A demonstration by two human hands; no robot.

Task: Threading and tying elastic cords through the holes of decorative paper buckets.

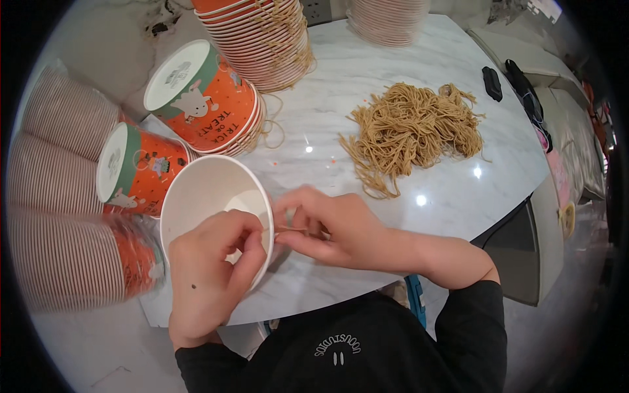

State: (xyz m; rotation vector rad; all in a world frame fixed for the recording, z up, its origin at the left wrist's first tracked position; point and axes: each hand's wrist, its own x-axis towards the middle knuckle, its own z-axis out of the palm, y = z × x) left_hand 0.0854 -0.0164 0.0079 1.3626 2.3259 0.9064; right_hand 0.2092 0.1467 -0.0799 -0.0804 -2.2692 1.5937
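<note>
One large, round, white paper-like tub (190, 190) tilts, mouth open, at the near left of a white marbled table (452, 206). It looks light and smooth, its wall likely to dent if squeezed; the rolled rim seems the firmest hold. The left hand (213, 265) brings thumb and forefinger nearly together at the rim; the right hand (324, 229) curls loosely beside a thin tan strand (291, 228). Whether either grips it cannot be told. Beyond, orange-and-green tubs (219, 108) carry dark lettering and cartoon animals; a black shirt (301, 354) bears pale, arched lettering.
</note>
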